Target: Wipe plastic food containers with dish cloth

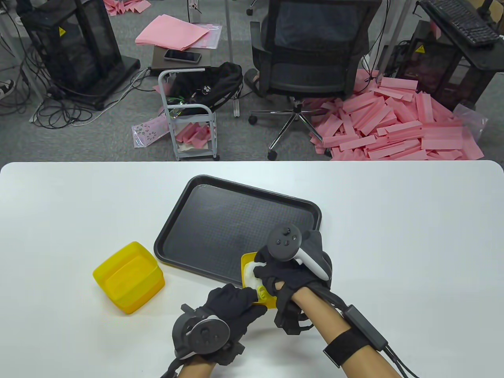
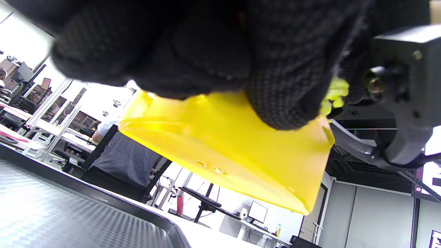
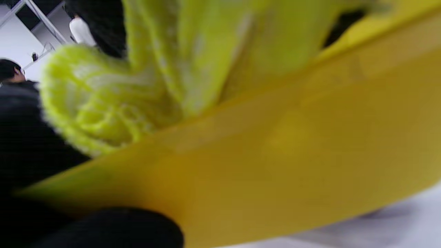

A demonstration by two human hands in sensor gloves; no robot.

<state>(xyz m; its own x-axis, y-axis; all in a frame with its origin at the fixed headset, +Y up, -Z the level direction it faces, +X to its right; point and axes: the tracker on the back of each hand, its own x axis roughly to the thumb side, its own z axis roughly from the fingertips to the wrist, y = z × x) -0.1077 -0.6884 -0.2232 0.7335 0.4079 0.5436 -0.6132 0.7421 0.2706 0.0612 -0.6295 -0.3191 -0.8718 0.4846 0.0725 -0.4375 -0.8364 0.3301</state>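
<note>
Cloth on yellow container, close-up, blurry.
Yellow-green dish cloth (image 3: 113,103) bunched w/ fuzzy rounded fold at upper left, draped up to top edge, pressed against rim of yellow plastic container (image 3: 293,155). Container wall fills most of frame, running diagonally from lower left to upper right, tilted. Black gloved fingers (image 3: 103,229) at bottom left under container wall, more black glove at left edge beside cloth. White table surface (image 3: 396,224) at bottom right. Person's dark hair & a white shape in bkgd, top left.
</note>
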